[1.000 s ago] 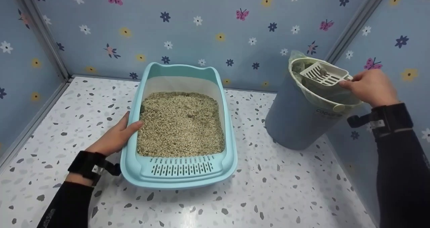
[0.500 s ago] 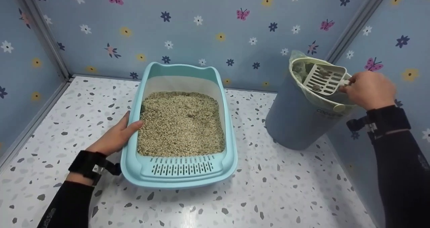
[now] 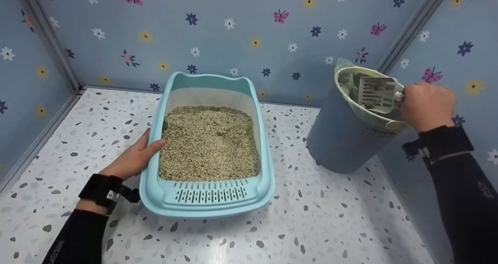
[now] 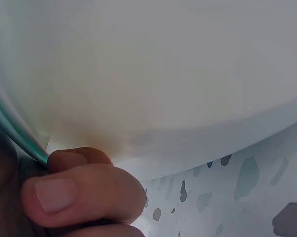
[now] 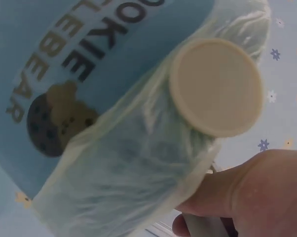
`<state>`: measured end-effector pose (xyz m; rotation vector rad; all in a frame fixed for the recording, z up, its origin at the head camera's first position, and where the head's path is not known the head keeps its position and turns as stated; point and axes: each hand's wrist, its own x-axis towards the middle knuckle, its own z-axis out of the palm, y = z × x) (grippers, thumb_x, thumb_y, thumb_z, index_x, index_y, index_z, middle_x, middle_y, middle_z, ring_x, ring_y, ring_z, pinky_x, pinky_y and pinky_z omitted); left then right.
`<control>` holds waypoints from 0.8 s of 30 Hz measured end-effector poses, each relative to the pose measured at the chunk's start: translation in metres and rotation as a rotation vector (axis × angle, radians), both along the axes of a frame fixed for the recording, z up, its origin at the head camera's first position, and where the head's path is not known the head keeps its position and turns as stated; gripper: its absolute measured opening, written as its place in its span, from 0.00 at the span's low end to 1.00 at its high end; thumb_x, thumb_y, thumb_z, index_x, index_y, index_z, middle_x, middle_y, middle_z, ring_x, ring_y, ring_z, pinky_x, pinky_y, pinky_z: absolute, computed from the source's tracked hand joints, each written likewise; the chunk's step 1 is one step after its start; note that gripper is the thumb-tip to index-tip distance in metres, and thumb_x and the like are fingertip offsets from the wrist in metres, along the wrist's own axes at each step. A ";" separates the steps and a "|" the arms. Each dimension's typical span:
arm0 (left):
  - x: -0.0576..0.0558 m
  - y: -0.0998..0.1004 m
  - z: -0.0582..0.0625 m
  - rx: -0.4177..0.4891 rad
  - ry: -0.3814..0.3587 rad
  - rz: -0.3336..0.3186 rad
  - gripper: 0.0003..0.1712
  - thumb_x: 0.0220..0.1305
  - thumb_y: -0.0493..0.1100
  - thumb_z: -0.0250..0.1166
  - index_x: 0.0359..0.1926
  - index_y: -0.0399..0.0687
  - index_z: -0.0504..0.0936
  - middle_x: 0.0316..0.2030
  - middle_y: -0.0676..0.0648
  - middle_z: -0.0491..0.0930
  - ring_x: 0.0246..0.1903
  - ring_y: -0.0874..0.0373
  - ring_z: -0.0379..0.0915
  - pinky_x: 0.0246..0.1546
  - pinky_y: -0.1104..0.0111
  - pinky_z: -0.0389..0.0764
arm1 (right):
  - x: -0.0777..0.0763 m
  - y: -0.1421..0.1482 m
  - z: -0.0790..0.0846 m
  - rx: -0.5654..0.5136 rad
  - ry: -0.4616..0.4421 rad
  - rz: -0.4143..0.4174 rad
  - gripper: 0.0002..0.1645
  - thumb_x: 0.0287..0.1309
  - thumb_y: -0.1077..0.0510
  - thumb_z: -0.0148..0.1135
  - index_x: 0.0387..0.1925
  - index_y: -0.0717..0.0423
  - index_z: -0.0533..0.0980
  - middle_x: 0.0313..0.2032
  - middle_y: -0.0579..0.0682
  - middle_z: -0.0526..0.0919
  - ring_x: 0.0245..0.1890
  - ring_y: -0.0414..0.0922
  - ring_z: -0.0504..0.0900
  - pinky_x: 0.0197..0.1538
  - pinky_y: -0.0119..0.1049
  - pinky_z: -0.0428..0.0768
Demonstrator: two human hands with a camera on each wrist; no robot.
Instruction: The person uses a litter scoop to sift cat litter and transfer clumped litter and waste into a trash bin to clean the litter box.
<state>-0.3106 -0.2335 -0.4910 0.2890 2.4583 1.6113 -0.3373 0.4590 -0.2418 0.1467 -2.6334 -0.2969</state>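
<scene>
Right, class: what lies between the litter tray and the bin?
Just a bare stretch of speckled floor lies between the litter tray and the bin; the head view shows it.

Left hand grips turquoise litter box by left side, granules inside; right hand holds slotted scoop, tilted, at lined bin's mouth.

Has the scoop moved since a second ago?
Yes. In the head view, the scoop has turned and tipped, and its lower edge has dropped toward the near rim of the bin, which stands where it did.
</scene>
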 end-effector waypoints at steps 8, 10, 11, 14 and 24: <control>0.003 0.000 0.004 -0.007 -0.013 0.011 0.49 0.87 0.68 0.51 0.92 0.72 0.32 0.37 0.36 0.80 0.17 0.56 0.71 0.18 0.58 0.79 | 0.001 -0.006 -0.003 0.142 0.086 0.070 0.07 0.57 0.75 0.64 0.25 0.69 0.76 0.24 0.64 0.79 0.24 0.63 0.78 0.35 0.61 0.73; 0.003 0.000 0.004 -0.010 -0.013 0.012 0.50 0.87 0.69 0.51 0.92 0.73 0.32 0.38 0.36 0.80 0.18 0.55 0.73 0.19 0.57 0.80 | 0.001 -0.008 -0.004 0.186 0.117 0.093 0.09 0.58 0.75 0.61 0.24 0.68 0.74 0.24 0.63 0.78 0.24 0.63 0.78 0.35 0.60 0.73; 0.003 0.000 0.004 -0.013 -0.013 0.013 0.50 0.87 0.68 0.51 0.92 0.72 0.31 0.38 0.36 0.81 0.19 0.55 0.73 0.20 0.57 0.80 | 0.001 -0.009 -0.005 0.205 0.141 0.114 0.10 0.58 0.76 0.60 0.23 0.67 0.73 0.23 0.62 0.77 0.24 0.62 0.77 0.35 0.59 0.73; 0.002 -0.001 0.003 -0.022 -0.018 0.014 0.50 0.87 0.68 0.51 0.92 0.71 0.30 0.36 0.37 0.80 0.19 0.55 0.73 0.20 0.58 0.80 | 0.001 -0.013 -0.007 0.253 0.209 0.170 0.13 0.60 0.77 0.55 0.21 0.66 0.70 0.22 0.61 0.75 0.23 0.62 0.76 0.35 0.58 0.72; 0.003 0.001 0.004 -0.002 -0.017 0.006 0.51 0.86 0.70 0.52 0.92 0.72 0.30 0.45 0.29 0.81 0.21 0.55 0.76 0.22 0.56 0.83 | 0.001 -0.019 -0.014 0.314 0.312 0.261 0.17 0.65 0.75 0.53 0.20 0.64 0.65 0.22 0.61 0.71 0.22 0.63 0.72 0.33 0.58 0.69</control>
